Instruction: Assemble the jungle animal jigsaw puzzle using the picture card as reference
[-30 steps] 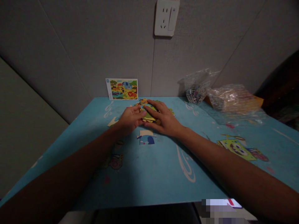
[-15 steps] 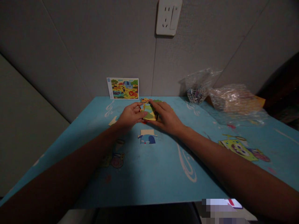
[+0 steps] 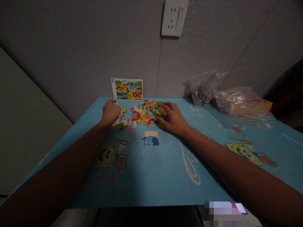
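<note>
Several colourful jigsaw pieces (image 3: 143, 113) lie spread across the far middle of a blue cartoon-printed table (image 3: 153, 170). My left hand (image 3: 110, 111) rests palm down at the left end of the spread, fingers loosely curled over a green piece. At the right end my right hand (image 3: 172, 118) lies flat, fingers stretched onto the pieces. One blue-and-white piece (image 3: 151, 138) sits alone just in front of the spread.
A reference picture card (image 3: 127, 89) leans against the grey wall behind the pieces. Two crinkled clear plastic bags (image 3: 227, 97) lie at the back right. A wall socket (image 3: 174, 17) is above. The table's near edge runs along the bottom.
The hands were together over a stacked pile of pieces. Now they have moved apart, the left going leftward, and the pieces lie spread out between them.
</note>
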